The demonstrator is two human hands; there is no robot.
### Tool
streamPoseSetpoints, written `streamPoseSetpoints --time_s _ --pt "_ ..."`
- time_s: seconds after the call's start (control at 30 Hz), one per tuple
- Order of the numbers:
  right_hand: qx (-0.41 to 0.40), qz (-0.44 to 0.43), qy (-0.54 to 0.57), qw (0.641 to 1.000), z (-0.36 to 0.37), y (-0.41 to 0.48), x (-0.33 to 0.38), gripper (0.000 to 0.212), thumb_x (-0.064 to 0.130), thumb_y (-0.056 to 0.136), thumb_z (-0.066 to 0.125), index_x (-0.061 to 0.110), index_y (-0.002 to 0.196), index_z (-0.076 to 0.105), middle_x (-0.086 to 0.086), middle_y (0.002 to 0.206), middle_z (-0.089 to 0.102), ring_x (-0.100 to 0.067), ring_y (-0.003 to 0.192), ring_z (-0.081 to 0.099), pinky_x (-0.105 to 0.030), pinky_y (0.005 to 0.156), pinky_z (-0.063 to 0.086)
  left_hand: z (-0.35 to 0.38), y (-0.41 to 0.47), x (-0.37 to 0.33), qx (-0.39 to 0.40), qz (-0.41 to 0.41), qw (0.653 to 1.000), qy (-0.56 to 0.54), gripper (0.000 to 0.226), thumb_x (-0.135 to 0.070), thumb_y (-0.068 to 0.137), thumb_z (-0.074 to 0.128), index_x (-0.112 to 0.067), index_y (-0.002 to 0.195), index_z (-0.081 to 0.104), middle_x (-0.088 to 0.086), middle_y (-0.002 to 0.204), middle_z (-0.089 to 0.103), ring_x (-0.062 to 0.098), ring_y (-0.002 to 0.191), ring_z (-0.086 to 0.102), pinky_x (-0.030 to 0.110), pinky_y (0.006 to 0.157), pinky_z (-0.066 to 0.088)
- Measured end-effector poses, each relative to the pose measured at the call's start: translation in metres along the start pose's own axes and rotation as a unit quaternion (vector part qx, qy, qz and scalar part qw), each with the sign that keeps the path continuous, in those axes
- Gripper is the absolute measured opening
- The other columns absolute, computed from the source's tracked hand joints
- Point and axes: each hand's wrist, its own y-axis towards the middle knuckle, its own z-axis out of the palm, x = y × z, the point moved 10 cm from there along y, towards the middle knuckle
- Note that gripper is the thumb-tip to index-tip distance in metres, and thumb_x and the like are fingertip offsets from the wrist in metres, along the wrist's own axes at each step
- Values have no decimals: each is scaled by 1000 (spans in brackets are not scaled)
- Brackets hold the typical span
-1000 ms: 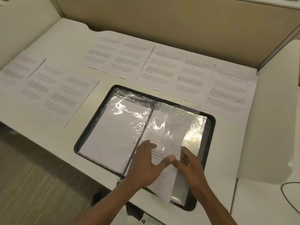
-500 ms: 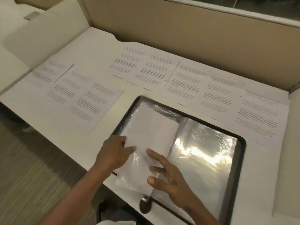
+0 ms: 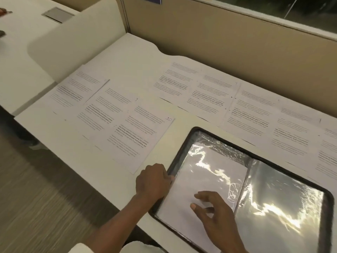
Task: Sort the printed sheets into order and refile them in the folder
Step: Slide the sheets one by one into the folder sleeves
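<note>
**Folder.** The folder (image 3: 328,216) lies open and flat on the near right part of the desk (image 3: 127,57), its near edge close to the desk's front edge. It has a black rim with rounded corners, and its pages are clear plastic sleeves. The sleeves are wrinkled and throw strong white glare.

**Left page.** The left sleeve (image 3: 206,172) holds one white sheet. No print can be read on the side facing up.

**Right page.** The right sleeve (image 3: 284,203) looks grey and shiny. Glare hides its contents. A dark spine (image 3: 242,190) divides the two pages.

**Hands.**
- The right hand (image 3: 217,210) is over the lower left page. Its fingers (image 3: 202,196) are spread apart and nearly straight, with the tips on or just above the plastic.
- The left hand (image 3: 153,181) sits at the folder's left rim, knuckles up. Its fingers are curled close together with the tips against the rim. Whether they pinch the edge cannot be told.

**Loose sheets.** Printed sheets lie face up on the desk in two overlapping groups.
- Left group: the nearest sheet (image 3: 138,136) is hand-marked "10" at its top corner and lies just beside the left hand. Behind it is a sheet marked "9" (image 3: 107,108), and then a third sheet (image 3: 73,90).
- Back row (image 3: 209,95): this runs behind the folder toward the right edge of view. Its print is too small to read.

**Surroundings.** A beige partition (image 3: 218,33) stands behind the desk. Striped flooring (image 3: 36,198) shows at lower left.
</note>
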Motion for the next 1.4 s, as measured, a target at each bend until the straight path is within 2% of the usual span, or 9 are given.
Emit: streamPoseSetpoints --time_s 0.17,0.47,0.7,0.8,0.87,1.0,1.07,1.2,1.4 --pt "14 14 -42 999 21 18 7 18 35 87 85 44 96 72 26 103 70 -1 96 68 -28 77 60 -23 36 26 32 -16 998 -61 37 -62 91 72 -25 84 72 -11 81 71 8 77 67 32 75 61" --pt "75 -46 -119 989 42 120 79 10 45 92 74 42 101 70 24 98 66 1 95 65 -29 81 58 -118 159 41 -23 -12 989 -148 40 -61 83 81 -22 77 74 -6 76 77 18 76 76 45 81 65" --pt "59 -49 -94 993 34 251 139 16 35 91 81 28 104 77 17 98 73 4 87 66 -14 75 49 -186 271 9 -77 -9 992 -101 39 -57 83 83 -19 82 74 6 93 77 28 92 74 45 90 62" --pt "38 -63 -118 990 36 306 154 29 38 92 80 25 117 74 11 112 71 -5 99 64 -17 81 48 -201 318 -11 -89 2 994 -69 50 -60 84 81 -13 102 75 11 111 77 33 105 72 45 95 60" --pt "26 -88 -163 982 41 336 162 43 38 93 79 22 131 67 4 132 65 -14 120 59 -27 96 47 -206 345 -24 -94 17 995 -38 60 -60 87 77 -9 118 72 13 123 73 34 117 68 44 101 56" --pt "43 -100 -292 950 59 378 167 70 44 99 69 15 157 43 -8 169 32 -27 156 26 -44 125 24 -206 392 -40 -106 18 994 -26 72 -66 84 76 -3 120 70 17 124 70 36 120 63 45 104 52" --pt "50 -102 -337 935 68 390 166 77 51 101 62 12 162 34 -12 174 20 -29 161 15 -46 129 12 -205 406 -43 -116 -7 992 -47 77 -68 82 78 -2 121 68 20 125 69 37 121 62 47 106 51" --pt "52 -116 -370 920 83 395 164 80 56 103 54 8 163 30 -15 174 17 -27 162 12 -45 131 2 -204 412 -56 -111 -55 987 -98 71 -49 90 79 -4 139 55 20 145 51 36 138 46 44 112 44" --pt "41 -127 -310 941 87 393 161 77 56 104 54 10 162 33 -12 174 17 -26 162 11 -41 130 2 -193 422 -58 -56 -92 976 -187 63 -42 78 92 -10 123 62 11 130 63 30 119 59 41 102 53"
